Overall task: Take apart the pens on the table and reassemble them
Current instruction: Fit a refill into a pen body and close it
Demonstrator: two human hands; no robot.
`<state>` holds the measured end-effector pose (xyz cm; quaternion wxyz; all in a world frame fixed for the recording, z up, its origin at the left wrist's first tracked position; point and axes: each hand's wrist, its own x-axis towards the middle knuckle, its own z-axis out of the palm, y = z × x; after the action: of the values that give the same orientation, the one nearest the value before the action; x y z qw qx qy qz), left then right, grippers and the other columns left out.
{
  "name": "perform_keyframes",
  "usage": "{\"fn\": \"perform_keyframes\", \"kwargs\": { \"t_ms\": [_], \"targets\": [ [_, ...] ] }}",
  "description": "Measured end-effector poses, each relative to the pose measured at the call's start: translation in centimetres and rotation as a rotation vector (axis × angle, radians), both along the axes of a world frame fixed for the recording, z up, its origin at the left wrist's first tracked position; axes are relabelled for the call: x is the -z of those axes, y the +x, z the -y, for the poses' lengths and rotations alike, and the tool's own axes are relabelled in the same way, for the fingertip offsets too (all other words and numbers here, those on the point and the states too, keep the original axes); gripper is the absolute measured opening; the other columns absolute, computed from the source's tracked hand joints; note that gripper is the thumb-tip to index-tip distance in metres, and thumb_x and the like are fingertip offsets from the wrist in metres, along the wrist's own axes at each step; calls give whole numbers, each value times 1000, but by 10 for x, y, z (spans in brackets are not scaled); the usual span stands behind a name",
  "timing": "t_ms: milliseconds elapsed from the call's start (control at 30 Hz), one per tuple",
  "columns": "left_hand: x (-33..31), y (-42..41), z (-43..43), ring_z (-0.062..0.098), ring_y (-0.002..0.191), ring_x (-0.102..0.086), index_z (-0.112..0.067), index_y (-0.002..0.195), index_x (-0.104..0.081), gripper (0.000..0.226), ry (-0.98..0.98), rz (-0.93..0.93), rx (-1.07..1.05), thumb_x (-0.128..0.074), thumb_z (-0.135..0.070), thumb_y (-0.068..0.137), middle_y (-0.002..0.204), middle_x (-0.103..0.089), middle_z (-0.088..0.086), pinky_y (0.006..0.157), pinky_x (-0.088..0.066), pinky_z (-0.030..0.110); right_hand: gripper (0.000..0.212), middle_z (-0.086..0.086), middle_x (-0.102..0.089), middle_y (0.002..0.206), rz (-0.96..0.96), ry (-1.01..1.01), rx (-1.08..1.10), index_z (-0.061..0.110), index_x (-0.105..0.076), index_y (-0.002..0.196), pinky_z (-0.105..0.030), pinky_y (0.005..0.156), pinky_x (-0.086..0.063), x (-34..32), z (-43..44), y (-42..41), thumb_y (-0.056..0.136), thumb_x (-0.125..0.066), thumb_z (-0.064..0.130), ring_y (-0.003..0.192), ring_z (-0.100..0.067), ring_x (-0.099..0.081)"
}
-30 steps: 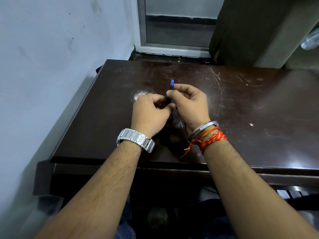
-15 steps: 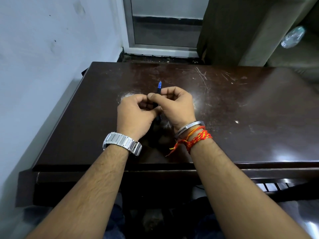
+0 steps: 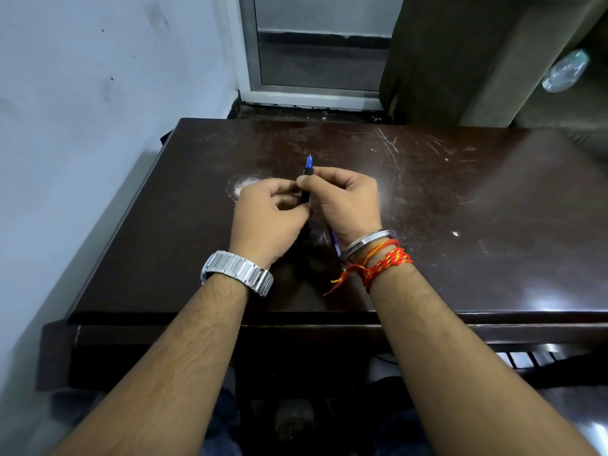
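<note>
A dark pen (image 3: 306, 182) with a blue tip pointing away from me is held above the middle of the dark brown table (image 3: 477, 205). My right hand (image 3: 345, 202) pinches its upper part with thumb and forefinger. My left hand (image 3: 268, 215) grips its lower part; the barrel below is mostly hidden by both hands. A thin blue piece (image 3: 335, 243), maybe a refill, shows under my right wrist; I cannot tell whether it lies on the table or is held.
A white wall (image 3: 82, 126) runs close along the table's left side. A door frame (image 3: 316, 93) and a dark cabinet (image 3: 444, 60) stand behind the far edge. A pale scuff mark (image 3: 241, 185) lies on the tabletop beside my left hand.
Both hands have stayed together on the pen. My right thumb and forefinger have shifted slightly on the barrel. The view itself moved a little.
</note>
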<state>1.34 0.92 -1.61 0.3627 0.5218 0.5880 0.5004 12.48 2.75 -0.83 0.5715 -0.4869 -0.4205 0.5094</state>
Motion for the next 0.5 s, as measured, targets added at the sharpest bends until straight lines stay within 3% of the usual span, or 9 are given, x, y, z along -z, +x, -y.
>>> {"fn": "perform_keyframes", "kwargs": {
  "t_ms": [133, 267, 433, 500],
  "targets": [
    [0, -2, 0, 6, 68, -71, -26, 88, -68, 32, 23, -44, -50, -88, -15, 64, 77, -74, -6, 66, -59, 25, 8, -13, -76, 75, 40, 13, 2, 14, -78, 73, -37, 63, -61, 0, 0, 0, 74, -77, 7, 70, -24, -72],
    [-1, 2, 1, 3, 74, -72, -22, 99, -72, 28, 2, -51, -18, -77, -16, 73, 81, -76, -6, 74, -61, 28, 9, -8, -76, 73, 67, 12, -3, 16, -78, 74, -37, 70, -61, 0, 0, 1, 75, -76, 7, 70, -21, -73],
    [0, 0, 1, -2, 60, -67, -27, 83, -69, 31, 29, -148, -84, -89, -17, 62, 70, -72, -8, 60, -55, 16, 13, -6, -76, 73, 79, 19, 15, 19, -78, 68, -34, 68, -60, 0, 0, -1, 74, -77, 7, 72, -21, -72],
    [-1, 2, 1, -3, 65, -67, -27, 85, -71, 26, 48, -169, -89, -86, -24, 63, 74, -72, -10, 63, -54, 14, 11, -7, -76, 74, 85, 25, 18, 17, -78, 71, -38, 72, -62, 0, -1, 0, 75, -76, 6, 74, -23, -73]
  ]
}}
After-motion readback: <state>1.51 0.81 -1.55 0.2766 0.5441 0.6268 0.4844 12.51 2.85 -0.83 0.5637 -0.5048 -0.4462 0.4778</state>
